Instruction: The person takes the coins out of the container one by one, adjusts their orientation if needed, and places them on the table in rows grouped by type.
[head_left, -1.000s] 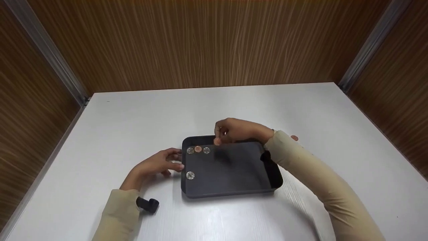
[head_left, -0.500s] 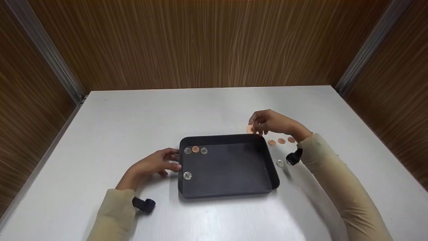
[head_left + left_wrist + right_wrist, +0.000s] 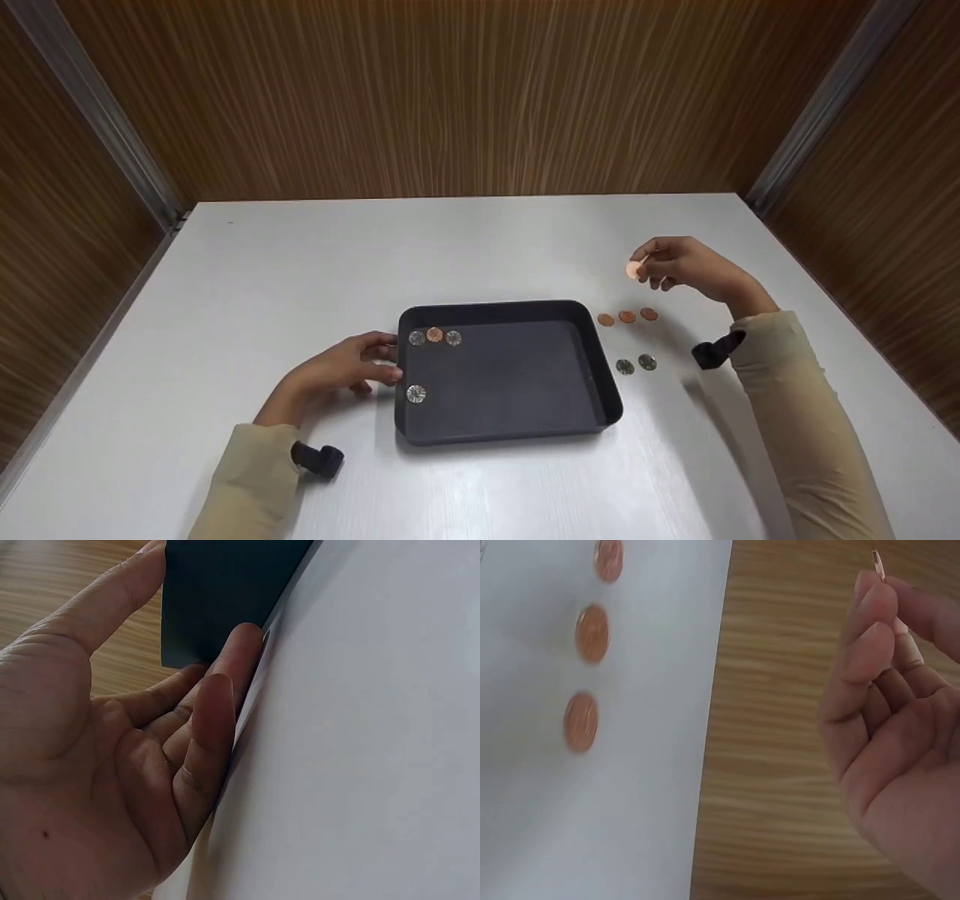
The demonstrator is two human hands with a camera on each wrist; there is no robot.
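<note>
Nearest, two beige sleeves come in from the near edge of the white, faintly grained table top (image 3: 480,240), each with a small black strap at the wrist. The left hand (image 3: 337,370) lies on the table at the left side of the shallow black rectangular plastic tray (image 3: 510,427); its fingers are loosely extended and touch the tray's left wall, with the thumb against the top edge in the left wrist view, curling round nothing.

Inside the tray, a silver ridged coin (image 3: 415,394) lies alone by the left wall. Farther back, in the far left corner, a row of three lies close together: a second silver coin (image 3: 417,338), a copper coin in the tray (image 3: 434,334) and a third silver coin (image 3: 453,338).

On the table just right of the tray, two more silver coins on the table (image 3: 636,364) lie side by side. A little farther away lies a row of three copper coins on the table (image 3: 627,317), apart from one another.

Beyond them the right hand (image 3: 679,264) is raised above the table, well right of the tray's far right corner. Thumb and forefinger pinch a held copper coin (image 3: 634,271), seen edge-on at the fingertips in the right wrist view, the other fingers curled beneath.

The table fills a booth of brown wood-grain panels, with grey metal strips (image 3: 105,127) running down the two far corners.
</note>
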